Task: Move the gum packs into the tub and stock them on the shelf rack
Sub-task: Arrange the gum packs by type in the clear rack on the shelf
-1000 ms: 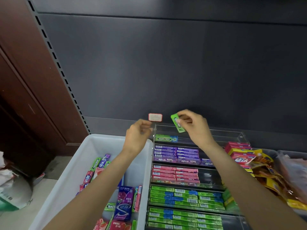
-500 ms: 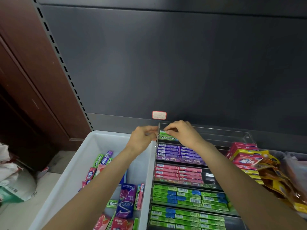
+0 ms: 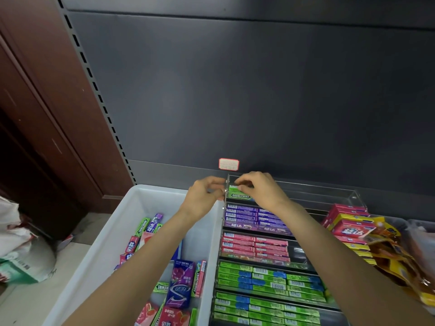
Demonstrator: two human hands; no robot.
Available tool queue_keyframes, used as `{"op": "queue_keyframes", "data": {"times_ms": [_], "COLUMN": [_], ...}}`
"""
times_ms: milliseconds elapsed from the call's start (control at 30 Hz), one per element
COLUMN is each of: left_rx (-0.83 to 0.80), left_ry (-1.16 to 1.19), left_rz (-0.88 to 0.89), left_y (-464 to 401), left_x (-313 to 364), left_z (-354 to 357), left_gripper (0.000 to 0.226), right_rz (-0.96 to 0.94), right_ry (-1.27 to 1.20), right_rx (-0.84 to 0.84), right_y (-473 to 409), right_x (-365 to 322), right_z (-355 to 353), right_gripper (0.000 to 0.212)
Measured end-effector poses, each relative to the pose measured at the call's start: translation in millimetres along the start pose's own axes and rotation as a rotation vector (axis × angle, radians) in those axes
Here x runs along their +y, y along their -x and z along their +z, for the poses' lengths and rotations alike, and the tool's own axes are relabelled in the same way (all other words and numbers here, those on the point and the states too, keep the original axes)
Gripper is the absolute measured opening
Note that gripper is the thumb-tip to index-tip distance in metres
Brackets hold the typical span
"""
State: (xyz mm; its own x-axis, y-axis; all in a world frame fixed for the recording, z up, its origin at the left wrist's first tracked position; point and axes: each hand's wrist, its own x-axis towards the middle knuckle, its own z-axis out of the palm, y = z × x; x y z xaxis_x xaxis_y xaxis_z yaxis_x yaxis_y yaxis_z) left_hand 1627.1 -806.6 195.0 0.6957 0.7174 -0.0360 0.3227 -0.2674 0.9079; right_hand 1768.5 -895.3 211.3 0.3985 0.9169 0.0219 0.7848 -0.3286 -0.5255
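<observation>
Right hand (image 3: 260, 191) pinches a green gum pack (image 3: 239, 193) down into the far tier of the clear rack (image 3: 329, 194), at its left end. Left hand (image 3: 203, 198), fingers curled, grips the rack's left wall. Purple, pink and green packs fill the nearer tiers; loose packs litter the white tub (image 3: 117, 227) alongside.

Green gum packs (image 3: 270, 281), purple packs (image 3: 254, 218), pink packs (image 3: 255, 248), white tub (image 3: 110, 245).
</observation>
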Motion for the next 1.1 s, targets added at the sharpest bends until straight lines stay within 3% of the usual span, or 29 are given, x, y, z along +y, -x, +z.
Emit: {"op": "queue_keyframes", "data": {"times_ms": [300,400,533,767,1100], "left_rx": [0.167,0.218,0.258,0.044,-0.086], "left_ry": [-0.152,-0.258,-0.352,-0.491,-0.508], "left_rz": [-0.032,-0.086,-0.212,-0.26,-0.278], "left_y": [24.3,43.1,63.4,73.3,62.2], "left_x": [-36.8,-65.0,-107.1,-154.0,-190.3], "left_z": [-36.3,-64.9,-98.1,-111.9,-100.4], "left_gripper": [0.021,0.022,0.021,0.034,0.057], "right_rz": [-0.228,-0.272,-0.181,-0.097,-0.034], "right_ry": [-0.077,-0.148,-0.184,-0.005,0.089], "right_rx": [0.213,0.152,-0.033,-0.338,-0.377], "right_y": [11.8,8.1,-0.8,-3.2,-34.9], "right_x": [-46.0,-66.6,-80.8,-93.8,-96.0], "right_z": [31.8,65.4,119.3,193.3,224.5], "right_gripper": [0.021,0.021,0.026,0.048,0.049]}}
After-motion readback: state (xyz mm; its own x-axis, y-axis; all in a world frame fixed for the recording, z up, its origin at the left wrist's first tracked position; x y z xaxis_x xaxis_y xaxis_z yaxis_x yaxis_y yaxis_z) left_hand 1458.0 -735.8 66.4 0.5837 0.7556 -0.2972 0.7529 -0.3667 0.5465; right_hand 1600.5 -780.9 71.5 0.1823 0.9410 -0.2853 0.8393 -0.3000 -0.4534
